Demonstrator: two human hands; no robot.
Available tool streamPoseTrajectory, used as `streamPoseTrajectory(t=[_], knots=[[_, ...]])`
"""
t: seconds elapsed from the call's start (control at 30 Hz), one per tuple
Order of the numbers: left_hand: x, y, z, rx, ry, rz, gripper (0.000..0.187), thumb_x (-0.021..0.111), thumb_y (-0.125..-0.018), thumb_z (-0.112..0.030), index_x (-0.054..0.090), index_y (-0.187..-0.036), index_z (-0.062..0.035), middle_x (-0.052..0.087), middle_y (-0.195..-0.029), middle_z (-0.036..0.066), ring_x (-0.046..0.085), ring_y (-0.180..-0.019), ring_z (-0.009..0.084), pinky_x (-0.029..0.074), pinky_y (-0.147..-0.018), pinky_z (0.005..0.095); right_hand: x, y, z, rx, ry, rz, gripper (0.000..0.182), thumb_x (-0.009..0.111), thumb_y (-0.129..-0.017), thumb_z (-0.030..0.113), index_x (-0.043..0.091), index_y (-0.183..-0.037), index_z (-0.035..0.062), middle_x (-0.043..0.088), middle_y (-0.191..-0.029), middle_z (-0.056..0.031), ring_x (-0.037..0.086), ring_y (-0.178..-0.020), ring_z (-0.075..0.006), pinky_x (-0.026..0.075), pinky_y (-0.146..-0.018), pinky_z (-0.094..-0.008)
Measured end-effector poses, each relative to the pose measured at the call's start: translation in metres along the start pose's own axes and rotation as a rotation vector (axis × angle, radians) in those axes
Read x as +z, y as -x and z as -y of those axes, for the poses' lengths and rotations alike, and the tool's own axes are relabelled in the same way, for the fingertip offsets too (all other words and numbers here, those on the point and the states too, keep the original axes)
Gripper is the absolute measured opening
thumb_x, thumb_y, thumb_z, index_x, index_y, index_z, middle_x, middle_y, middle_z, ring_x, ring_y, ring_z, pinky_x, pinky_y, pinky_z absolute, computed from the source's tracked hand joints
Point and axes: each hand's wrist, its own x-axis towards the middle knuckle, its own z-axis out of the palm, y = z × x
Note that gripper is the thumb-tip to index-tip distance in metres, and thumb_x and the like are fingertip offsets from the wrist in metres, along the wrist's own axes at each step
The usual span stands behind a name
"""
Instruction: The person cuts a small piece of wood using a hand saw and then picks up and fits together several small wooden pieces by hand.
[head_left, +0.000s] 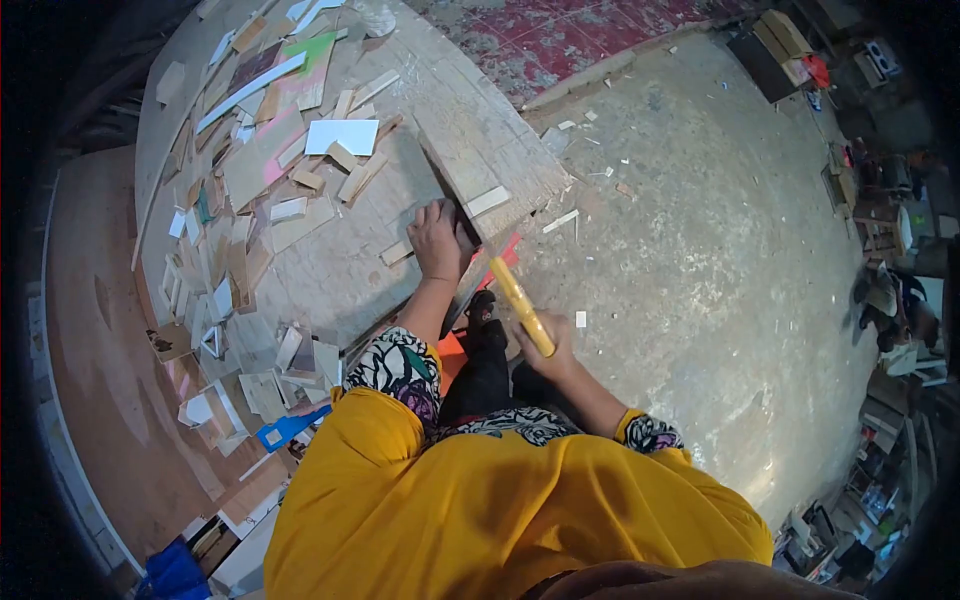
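My left hand is on the worktable, its fingers curled against a dark upright edge. What they grip is hidden. Beside it, a short pale wood strip lies on the raised board surface, and another small wood strip sticks out to the left of the hand. In my right hand is a tool with a thick yellow handle, held in a closed grip over the floor, just right of the table corner. The tool's far end is too dark to make out.
Wood and white offcuts are piled over the table's left side. A blue-handled tool lies near my left elbow. Scraps dot the concrete floor at right. Clutter and boxes line the far right.
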Motion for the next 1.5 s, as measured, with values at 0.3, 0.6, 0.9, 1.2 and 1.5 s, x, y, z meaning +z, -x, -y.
streamPoseTrajectory(t=[0.3, 0.6, 0.9, 1.2, 1.5], knots=[[-0.001, 0.007, 0.001, 0.013, 0.009, -0.066, 0.026, 0.061, -0.068, -0.012, 0.057, -0.093, -0.0097, 0.054, -0.1, 0.004, 0.048, -0.097, 0.0258, 0.037, -0.078, 0.041, -0.039, 0.088, 0.021, 0.134, 0.136, 0.15, 0.008, 0.06, -0.073, 0.009, 0.057, -0.079, 0.0047, 0.056, -0.068, -0.0148, 0.055, -0.065, -0.0354, 0.042, -0.057, -0.0384], [0.002, 0.004, -0.002, -0.016, -0.065, -0.099, 0.028, 0.061, -0.07, -0.014, 0.057, -0.098, -0.0102, 0.052, -0.101, 0.005, 0.047, -0.1, 0.0258, 0.037, -0.08, 0.0425, -0.057, 0.078, 0.03, 0.099, 0.064, 0.08, 0.014, 0.063, -0.072, 0.008, 0.051, -0.066, 0.0035, 0.048, -0.057, -0.0128, 0.047, -0.052, -0.0316, 0.035, -0.052, -0.0364], [0.002, 0.003, 0.002, 0.02, -0.019, -0.084, 0.026, 0.06, -0.07, -0.016, 0.058, -0.096, -0.0097, 0.052, -0.096, 0.005, 0.048, -0.095, 0.0251, 0.038, -0.077, 0.0408, -0.017, 0.004, 0.01, 0.194, -0.034, 0.092, 0.013, 0.061, -0.077, 0.009, 0.053, -0.071, 0.0004, 0.048, -0.055, -0.0137, 0.05, -0.05, -0.0297, 0.039, -0.051, -0.0356], [-0.003, 0.003, -0.003, 0.021, 0.036, -0.072, 0.028, 0.062, -0.067, -0.01, 0.057, -0.094, -0.0079, 0.053, -0.099, 0.005, 0.049, -0.097, 0.0264, 0.038, -0.078, 0.0407, -0.042, 0.062, 0.019, 0.057, 0.072, 0.067, 0.009, 0.061, -0.076, 0.009, 0.058, -0.075, 0.0014, 0.056, -0.062, -0.014, 0.056, -0.054, -0.0284, 0.041, -0.052, -0.0345], [0.001, 0.006, 0.0, 0.025, -0.012, -0.057, 0.03, 0.06, -0.067, -0.013, 0.058, -0.096, -0.0085, 0.053, -0.097, 0.005, 0.047, -0.096, 0.0249, 0.037, -0.079, 0.0405, -0.015, 0.023, 0.001, 0.206, -0.008, 0.102, 0.01, 0.062, -0.076, 0.01, 0.056, -0.071, 0.0035, 0.054, -0.058, -0.0133, 0.056, -0.052, -0.0281, 0.04, -0.047, -0.033]])
